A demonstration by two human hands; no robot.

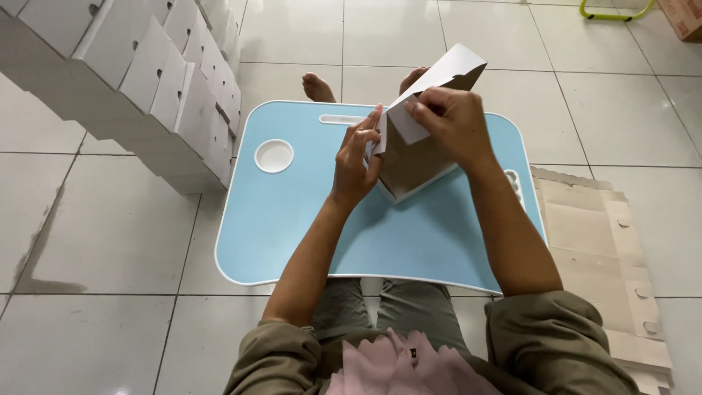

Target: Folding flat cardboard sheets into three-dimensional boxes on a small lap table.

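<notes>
Both hands pinch flaps on the half-folded white cardboard box (420, 146) standing on the light-blue lap surface (292, 219), left hand (356, 164) steadying, right hand (452, 121) gripping the flap, top unclosed, flat blanks (599, 241) waiting right.

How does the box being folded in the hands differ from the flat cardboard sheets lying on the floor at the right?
The box stands partly erected on the blue lap table, held by the left hand and right hand; the flat sheets lie unfolded and untouched on the floor. The box shows white flaps and grey-brown walls; the sheets show only their brown side. Both are thin die-cut cardboard.
</notes>
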